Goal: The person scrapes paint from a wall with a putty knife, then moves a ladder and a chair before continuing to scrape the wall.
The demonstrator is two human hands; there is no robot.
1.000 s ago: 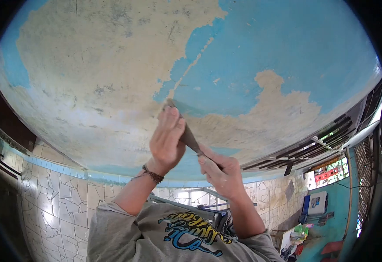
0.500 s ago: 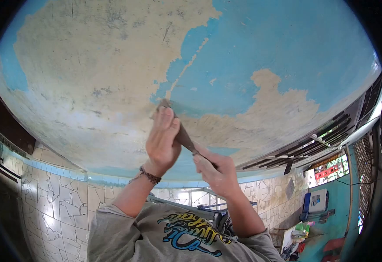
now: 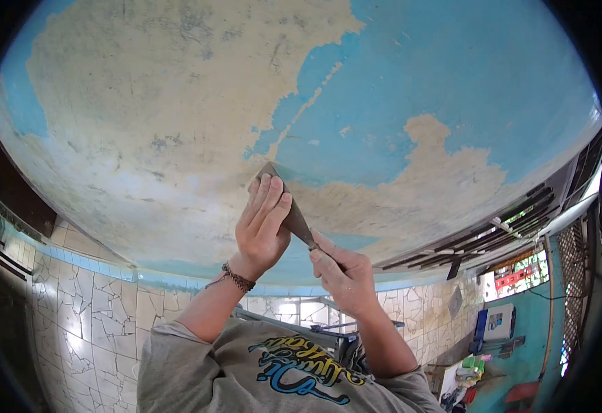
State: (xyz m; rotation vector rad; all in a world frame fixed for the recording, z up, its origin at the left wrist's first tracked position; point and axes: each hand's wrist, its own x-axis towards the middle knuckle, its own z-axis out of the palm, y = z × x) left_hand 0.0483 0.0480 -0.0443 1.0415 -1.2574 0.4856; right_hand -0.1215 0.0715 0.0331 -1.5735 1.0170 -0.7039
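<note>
My right hand (image 3: 346,279) is closed around the handle end of a metal scraper (image 3: 298,224), its blade slanting up and left. The blade's tip rests against a wall (image 3: 198,131) with patchy blue paint and bare beige areas. Stretched fingers of my left hand (image 3: 263,224) lie flat on the blade near its tip, pressing on it. A dark braided bracelet (image 3: 237,279) circles my left wrist. Just above the tip, a thin beige streak (image 3: 308,103) runs up through the blue paint (image 3: 363,124).
Dark window slats (image 3: 480,237) lie to the right, low on the wall. Below is a floor of broken-tile pattern (image 3: 80,310). Blue metal bars (image 3: 328,334) stand behind my shirt. At lower right are a cluttered table (image 3: 456,378) and a blue and white box (image 3: 497,322).
The view has shifted slightly, moving the wall to the right in frame. The scraper's tip sits a little lower below the beige streak, and my left fingers are more spread on the blade.
</note>
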